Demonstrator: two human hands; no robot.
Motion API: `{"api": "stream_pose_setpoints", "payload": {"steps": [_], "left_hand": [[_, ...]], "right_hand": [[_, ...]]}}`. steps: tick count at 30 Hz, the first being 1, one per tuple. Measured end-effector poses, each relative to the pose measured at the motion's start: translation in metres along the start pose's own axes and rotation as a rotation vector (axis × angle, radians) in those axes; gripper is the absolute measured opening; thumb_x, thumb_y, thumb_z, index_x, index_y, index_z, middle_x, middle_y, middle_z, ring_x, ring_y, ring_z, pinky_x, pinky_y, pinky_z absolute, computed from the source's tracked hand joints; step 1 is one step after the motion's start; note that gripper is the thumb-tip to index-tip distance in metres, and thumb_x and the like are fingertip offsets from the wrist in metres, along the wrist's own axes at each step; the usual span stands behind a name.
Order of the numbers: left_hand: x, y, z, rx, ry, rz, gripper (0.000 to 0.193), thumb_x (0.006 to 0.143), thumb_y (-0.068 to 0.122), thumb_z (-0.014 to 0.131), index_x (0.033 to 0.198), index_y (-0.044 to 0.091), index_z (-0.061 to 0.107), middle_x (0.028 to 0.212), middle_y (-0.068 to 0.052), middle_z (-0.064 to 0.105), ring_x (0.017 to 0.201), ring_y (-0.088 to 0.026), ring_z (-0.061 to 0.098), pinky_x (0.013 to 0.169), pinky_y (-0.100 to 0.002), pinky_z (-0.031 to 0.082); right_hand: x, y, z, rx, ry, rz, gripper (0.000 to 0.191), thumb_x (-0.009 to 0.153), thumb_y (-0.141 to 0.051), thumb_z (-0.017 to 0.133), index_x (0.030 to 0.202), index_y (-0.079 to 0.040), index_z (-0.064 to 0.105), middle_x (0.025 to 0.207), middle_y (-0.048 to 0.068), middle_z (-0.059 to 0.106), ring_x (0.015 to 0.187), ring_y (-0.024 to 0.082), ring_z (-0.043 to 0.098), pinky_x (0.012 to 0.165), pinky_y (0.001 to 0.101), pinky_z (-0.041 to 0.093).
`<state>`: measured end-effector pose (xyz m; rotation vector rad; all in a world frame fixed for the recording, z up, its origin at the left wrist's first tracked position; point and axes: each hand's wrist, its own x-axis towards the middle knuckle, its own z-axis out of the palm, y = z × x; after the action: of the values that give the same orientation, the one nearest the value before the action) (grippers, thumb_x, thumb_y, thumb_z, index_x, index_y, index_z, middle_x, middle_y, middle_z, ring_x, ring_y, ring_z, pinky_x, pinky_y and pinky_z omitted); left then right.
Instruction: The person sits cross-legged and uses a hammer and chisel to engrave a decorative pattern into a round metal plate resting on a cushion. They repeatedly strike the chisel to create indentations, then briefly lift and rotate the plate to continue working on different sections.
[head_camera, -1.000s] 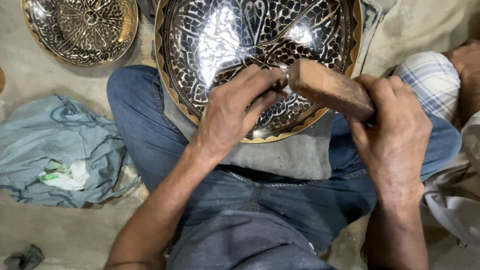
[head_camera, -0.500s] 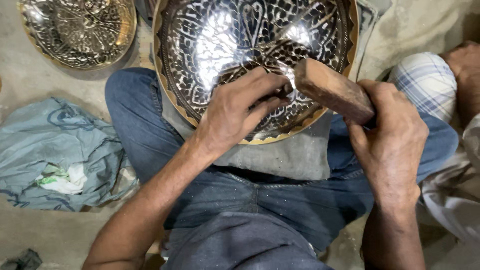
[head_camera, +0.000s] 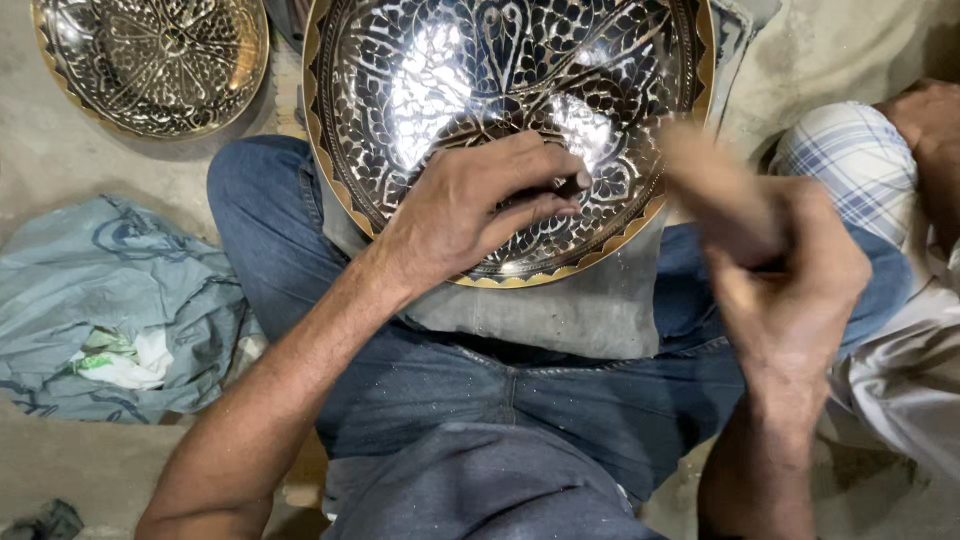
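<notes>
The right hand (head_camera: 790, 280), clenched on the blurred wooden mallet (head_camera: 715, 185), has pulled back from the left hand (head_camera: 470, 205), which pinches a small chisel (head_camera: 570, 183) against the engraved metal plate (head_camera: 400, 90).

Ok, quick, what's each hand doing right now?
Left hand: closed on a small tool, tip against the engraved plate.
Right hand: closed around a wooden block, blurred.

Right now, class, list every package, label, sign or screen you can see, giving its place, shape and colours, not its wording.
Crumpled plastic bag: on the floor left of the person's knee, grey-blue with dark lines, limp and creased.
White-and-green wrapper: lying on that bag, small and crumpled.
No signs or screens in view.
</notes>
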<state>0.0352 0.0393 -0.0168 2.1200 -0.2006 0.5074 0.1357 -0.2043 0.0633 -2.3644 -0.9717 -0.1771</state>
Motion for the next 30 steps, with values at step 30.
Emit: {"api": "stream_pose_setpoints", "payload": {"steps": [30], "left_hand": [[0.002, -0.003, -0.005, -0.019, -0.017, 0.003, 0.03, 0.099, 0.021, 0.074, 0.126, 0.012, 0.068, 0.106, -0.001, 0.07, 0.086, -0.012, 0.071, 0.075, -0.027, 0.062]], "right_hand": [[-0.004, -0.004, 0.024, 0.31, 0.073, 0.214, 0.03, 0.103, -0.006, 0.08, 0.116, -0.001, 0.053, 0.102, 0.011, 0.066, 0.092, 0.03, 0.066, 0.092, 0.0403, 0.053]]}}
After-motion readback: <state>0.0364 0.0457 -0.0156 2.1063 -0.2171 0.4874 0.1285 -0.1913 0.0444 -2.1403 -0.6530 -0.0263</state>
